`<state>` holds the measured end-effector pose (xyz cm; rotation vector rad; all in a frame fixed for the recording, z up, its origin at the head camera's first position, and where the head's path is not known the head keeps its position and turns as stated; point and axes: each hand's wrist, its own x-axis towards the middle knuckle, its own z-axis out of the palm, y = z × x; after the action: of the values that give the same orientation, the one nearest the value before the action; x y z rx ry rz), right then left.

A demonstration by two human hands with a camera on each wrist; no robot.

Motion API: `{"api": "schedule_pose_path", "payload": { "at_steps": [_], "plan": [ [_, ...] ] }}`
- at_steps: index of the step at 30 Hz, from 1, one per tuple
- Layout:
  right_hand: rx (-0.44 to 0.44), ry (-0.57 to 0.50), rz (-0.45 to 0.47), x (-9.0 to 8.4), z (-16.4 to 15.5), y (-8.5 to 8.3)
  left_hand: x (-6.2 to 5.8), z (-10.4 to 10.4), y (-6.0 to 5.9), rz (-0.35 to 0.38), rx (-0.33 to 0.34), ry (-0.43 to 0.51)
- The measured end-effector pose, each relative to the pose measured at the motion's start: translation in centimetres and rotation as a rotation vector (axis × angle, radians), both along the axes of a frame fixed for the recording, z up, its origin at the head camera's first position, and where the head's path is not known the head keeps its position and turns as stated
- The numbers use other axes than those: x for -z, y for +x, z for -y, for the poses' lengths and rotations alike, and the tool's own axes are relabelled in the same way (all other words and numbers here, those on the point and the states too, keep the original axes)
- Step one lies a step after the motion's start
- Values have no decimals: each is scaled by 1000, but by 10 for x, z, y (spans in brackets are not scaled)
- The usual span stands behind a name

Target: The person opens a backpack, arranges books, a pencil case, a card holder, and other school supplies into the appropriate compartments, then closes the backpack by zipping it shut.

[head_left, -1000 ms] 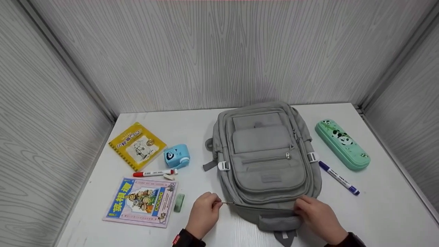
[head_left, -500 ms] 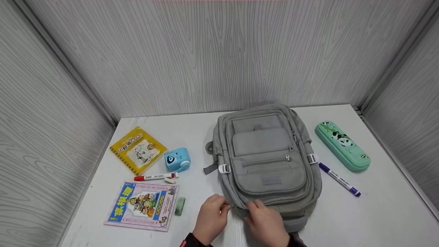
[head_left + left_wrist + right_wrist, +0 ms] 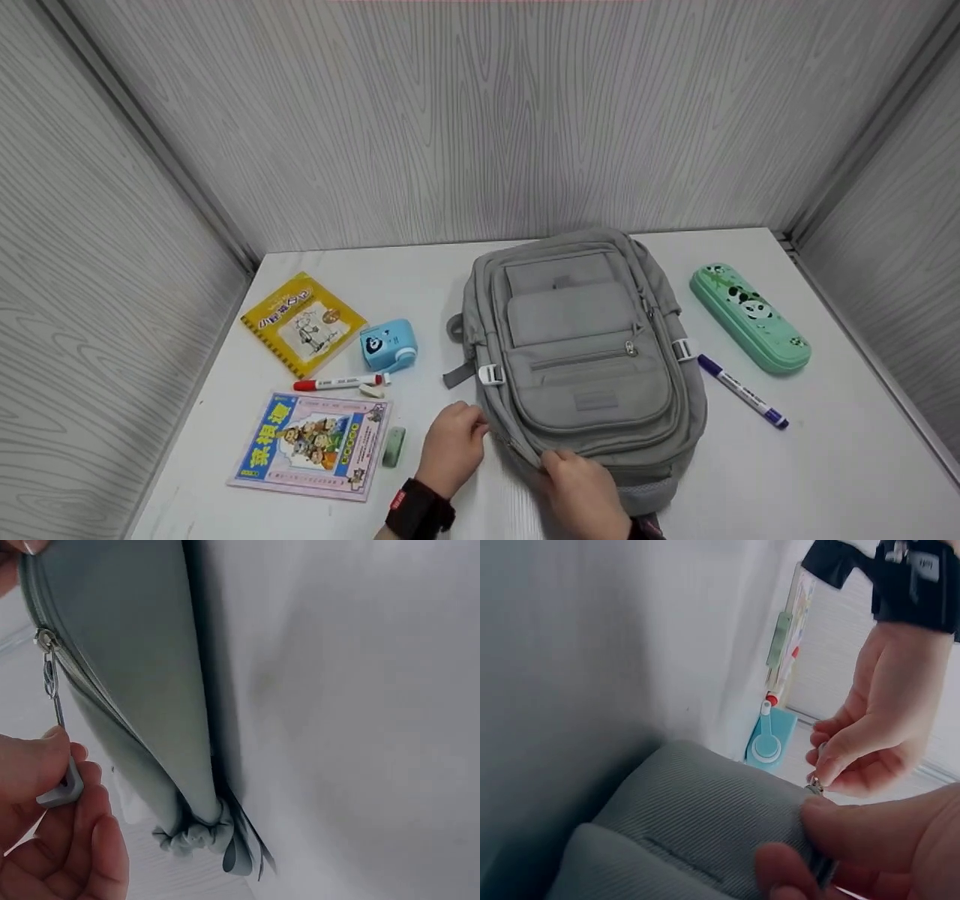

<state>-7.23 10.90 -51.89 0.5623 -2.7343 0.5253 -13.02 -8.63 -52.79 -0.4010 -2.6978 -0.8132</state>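
Observation:
A grey backpack point(image 3: 577, 375) lies on the table, front pockets up, its top end toward me. My left hand point(image 3: 452, 450) is at the bag's lower left side in the head view. In the left wrist view its thumb and fingers pinch the metal zipper pull point(image 3: 54, 694), whose slider point(image 3: 45, 639) sits on the zipper along the bag's side. Farther right, my right hand point(image 3: 585, 495) grips the bag's edge beside the zipper. The right wrist view shows its thumb point(image 3: 855, 829) pressed on the grey fabric, with the left hand just beyond.
On the left lie a yellow book point(image 3: 304, 326), a blue pencil sharpener point(image 3: 386, 343), a red marker point(image 3: 337, 383), a white eraser point(image 3: 371, 391), a pink-bordered book point(image 3: 311, 446) and a green eraser point(image 3: 394, 447). A green panda pencil case point(image 3: 750, 319) and purple marker point(image 3: 742, 391) lie right.
My right hand has moved left along the bag's near edge, from beside the top handle to near the zipper. The left hand has moved slightly up the bag's left side with the pull.

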Motion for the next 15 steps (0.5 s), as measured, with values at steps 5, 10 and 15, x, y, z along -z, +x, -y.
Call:
{"api": "schedule_pose_path", "payload": {
  "at_steps": [5,10,15],
  "plan": [
    [-61,-74,50,-1,-14,5,-1,7,-33,-63,-49,-61],
    [-110,-100,111,1,-24,10,-2,10,-62,-45,-89,-109],
    [-171,-127,128,4,-37,14,3,11,-78,-137,-149,-104]
  ]
}}
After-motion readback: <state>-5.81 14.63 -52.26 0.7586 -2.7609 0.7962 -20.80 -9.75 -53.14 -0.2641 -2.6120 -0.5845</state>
